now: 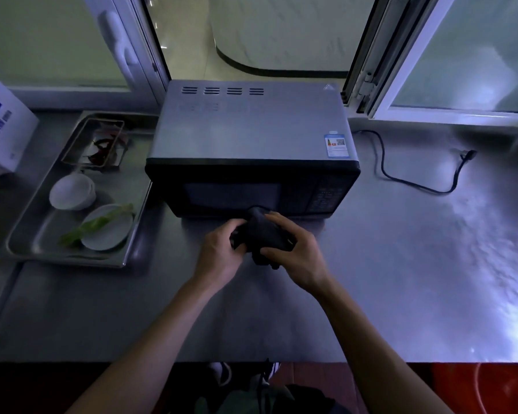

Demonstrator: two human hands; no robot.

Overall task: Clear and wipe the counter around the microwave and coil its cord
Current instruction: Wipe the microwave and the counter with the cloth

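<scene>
A dark microwave (251, 138) stands on the steel counter (386, 264) in front of an open window. Just before its door, my left hand (219, 255) and my right hand (293, 252) both grip a bunched black cloth (260, 234) held a little above the counter. The microwave's black cord (407, 180) lies loose on the counter to the right, snaking out to its plug (468, 154).
A metal tray (36, 246) left of the microwave holds a white bowl (71, 191), a white plate (111, 231) with a green vegetable strip, and a small tray of red chillies (102, 144). A white box (0, 127) stands far left. A red basin (491, 386) sits below the counter edge.
</scene>
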